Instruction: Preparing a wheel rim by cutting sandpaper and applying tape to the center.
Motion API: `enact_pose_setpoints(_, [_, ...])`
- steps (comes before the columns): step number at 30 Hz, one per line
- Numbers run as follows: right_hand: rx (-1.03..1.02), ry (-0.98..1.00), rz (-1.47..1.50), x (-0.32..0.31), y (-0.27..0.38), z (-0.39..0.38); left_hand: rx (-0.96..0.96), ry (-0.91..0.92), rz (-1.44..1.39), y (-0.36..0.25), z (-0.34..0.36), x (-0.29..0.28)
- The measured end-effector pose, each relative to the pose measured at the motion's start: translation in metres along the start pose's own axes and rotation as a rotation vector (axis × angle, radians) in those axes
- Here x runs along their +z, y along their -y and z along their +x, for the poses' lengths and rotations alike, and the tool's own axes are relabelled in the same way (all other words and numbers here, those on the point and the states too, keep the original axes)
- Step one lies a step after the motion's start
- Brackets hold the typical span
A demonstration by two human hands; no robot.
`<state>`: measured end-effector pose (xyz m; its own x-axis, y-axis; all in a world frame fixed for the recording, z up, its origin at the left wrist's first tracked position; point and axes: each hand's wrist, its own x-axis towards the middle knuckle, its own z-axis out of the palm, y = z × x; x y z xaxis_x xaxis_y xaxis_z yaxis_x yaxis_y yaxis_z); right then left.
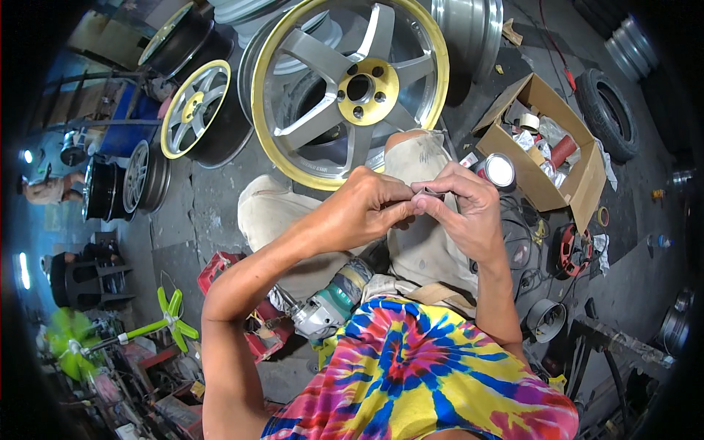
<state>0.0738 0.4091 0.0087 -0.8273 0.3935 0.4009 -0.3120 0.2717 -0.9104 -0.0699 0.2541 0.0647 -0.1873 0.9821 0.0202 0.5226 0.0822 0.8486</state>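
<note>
Fingertips (402, 211) of left hand (359, 207) and right hand (469, 205) (closed) pinch a folded sheet (433, 193).

The left hand (367, 205) and right hand (469, 205) pinched a grey piece (431, 193). Beyond stood a yellow-rimmed wheel (390, 84), left of a cardboard box (526, 170).

Both arms (246, 282) bend inward, hands (363, 209) close together, fingers (397, 213) pinched.
</note>
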Motion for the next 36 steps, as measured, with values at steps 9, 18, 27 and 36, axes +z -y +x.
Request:
enact_pose_setpoints(9, [0.102,0.071,-0.042,-0.004,-0.015,0.005,-0.223,0.042,-0.060,0.017,0.006,0.005])
enact_pose_setpoints(18, [0.087,0.072,0.123,-0.010,-0.003,0.003,-0.153,-0.009,-0.220,0.008,0.001,-0.010])
enact_pose_setpoints(27, [0.077,0.059,0.078,-0.009,0.005,0.000,-0.142,-0.132,-0.073,-0.004,-0.004,-0.005])
enact_pose_setpoints(36, [0.067,0.020,0.183,-0.006,0.002,-0.005,-0.005,-0.259,-0.015,-0.005,-0.008,0.008])
